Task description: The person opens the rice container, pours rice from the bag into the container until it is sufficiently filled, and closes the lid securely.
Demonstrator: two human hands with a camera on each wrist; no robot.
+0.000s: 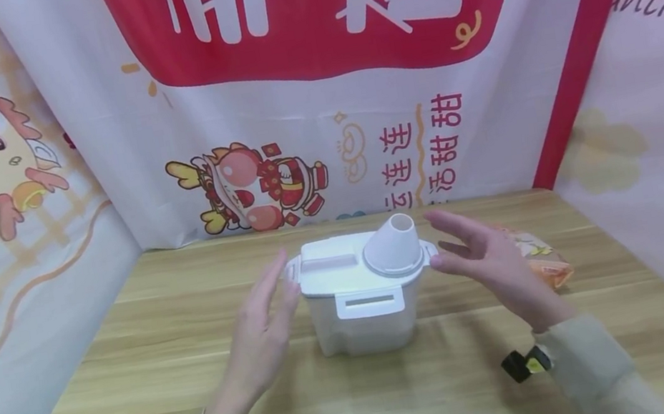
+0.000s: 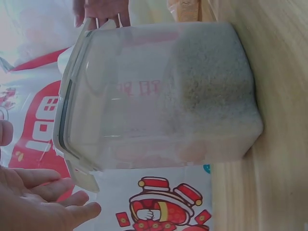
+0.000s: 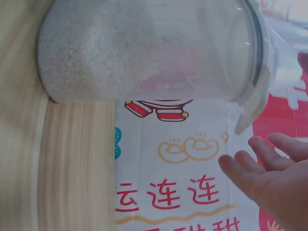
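Note:
A clear storage container (image 1: 367, 328) stands upright on the table, with pale rice-like grains (image 2: 211, 82) filling its lower part. Its white lid (image 1: 333, 279) carries a cone-shaped cup (image 1: 393, 244) on the right. A front latch (image 1: 370, 304) juts out from the lid, and the side latches (image 2: 83, 177) stand angled away from the walls. My left hand (image 1: 262, 326) is beside the left latch, fingers extended. On the other side, my right hand (image 1: 490, 258) has its fingers spread near the right latch. In the wrist views both hands show a gap to the latches.
An orange and white package (image 1: 543, 260) lies on the wooden table (image 1: 138, 382) to the right, partly behind the right hand. Printed cloth hangings (image 1: 316, 108) rise at the back and along both sides of the table.

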